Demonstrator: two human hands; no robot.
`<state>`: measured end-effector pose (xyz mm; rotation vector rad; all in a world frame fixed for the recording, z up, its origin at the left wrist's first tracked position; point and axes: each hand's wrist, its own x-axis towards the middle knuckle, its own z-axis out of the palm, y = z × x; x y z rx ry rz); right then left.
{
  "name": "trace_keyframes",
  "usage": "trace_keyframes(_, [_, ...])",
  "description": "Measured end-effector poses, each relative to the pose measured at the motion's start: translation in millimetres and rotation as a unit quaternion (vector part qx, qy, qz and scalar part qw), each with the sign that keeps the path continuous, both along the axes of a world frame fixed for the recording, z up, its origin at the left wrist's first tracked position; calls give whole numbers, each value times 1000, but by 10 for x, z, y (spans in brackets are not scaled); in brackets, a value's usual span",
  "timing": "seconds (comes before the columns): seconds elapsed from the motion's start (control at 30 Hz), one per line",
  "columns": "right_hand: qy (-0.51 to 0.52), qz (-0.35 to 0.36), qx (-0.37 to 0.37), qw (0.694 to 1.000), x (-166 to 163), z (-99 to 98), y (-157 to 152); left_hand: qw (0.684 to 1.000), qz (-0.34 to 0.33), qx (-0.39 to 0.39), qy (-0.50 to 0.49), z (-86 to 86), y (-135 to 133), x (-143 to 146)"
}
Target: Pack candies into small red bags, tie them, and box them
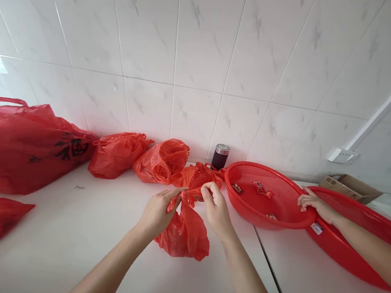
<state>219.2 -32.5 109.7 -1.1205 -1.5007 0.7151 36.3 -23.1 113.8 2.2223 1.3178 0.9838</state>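
Observation:
In the middle of the head view a red plastic bag [188, 233] stands on the white table, its neck gathered and twisted. My left hand [159, 211] is closed around the left side of that neck. With thumb and fingers pinched, my right hand [216, 211] holds a pulled-out strip of the same bag on the right. Whatever the bag contains is hidden by the red plastic. Just behind my hands lies another crumpled red bag [199, 175].
Filled red bags [119, 156] line the wall, with a large red bag [31, 145] at left. A red basket [245, 207] holding a few small packets stands right, gripped by another person's hand [319, 207]. Beyond are a second basket [353, 251], a cardboard box [350, 187] and a dark flask [220, 158].

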Motion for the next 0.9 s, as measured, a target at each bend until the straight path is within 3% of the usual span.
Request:
trace_keyframes(0.23, [76, -131, -72, 986, 202, -510, -62, 982, 138, -102, -80, -539, -338, -614])
trace_keyframes(0.4, [-39, -176, -96, 979, -198, -710, -50, 974, 151, -49, -160, -744, -345, -391])
trace_keyframes(0.6, [-224, -175, -102, 953, -450, -917, 143, 981, 167, -83, -52, -903, 6, -74])
trace_keyframes(0.7, [-272, -162, -91, 944, -334, -1033, 206, 982, 164, -95, -7, -1006, 117, -131])
trace_keyframes(0.9, [-306, -239, -133, 912, 11, -1168, 268, 971, 184, -110, 105, -1158, 242, -322])
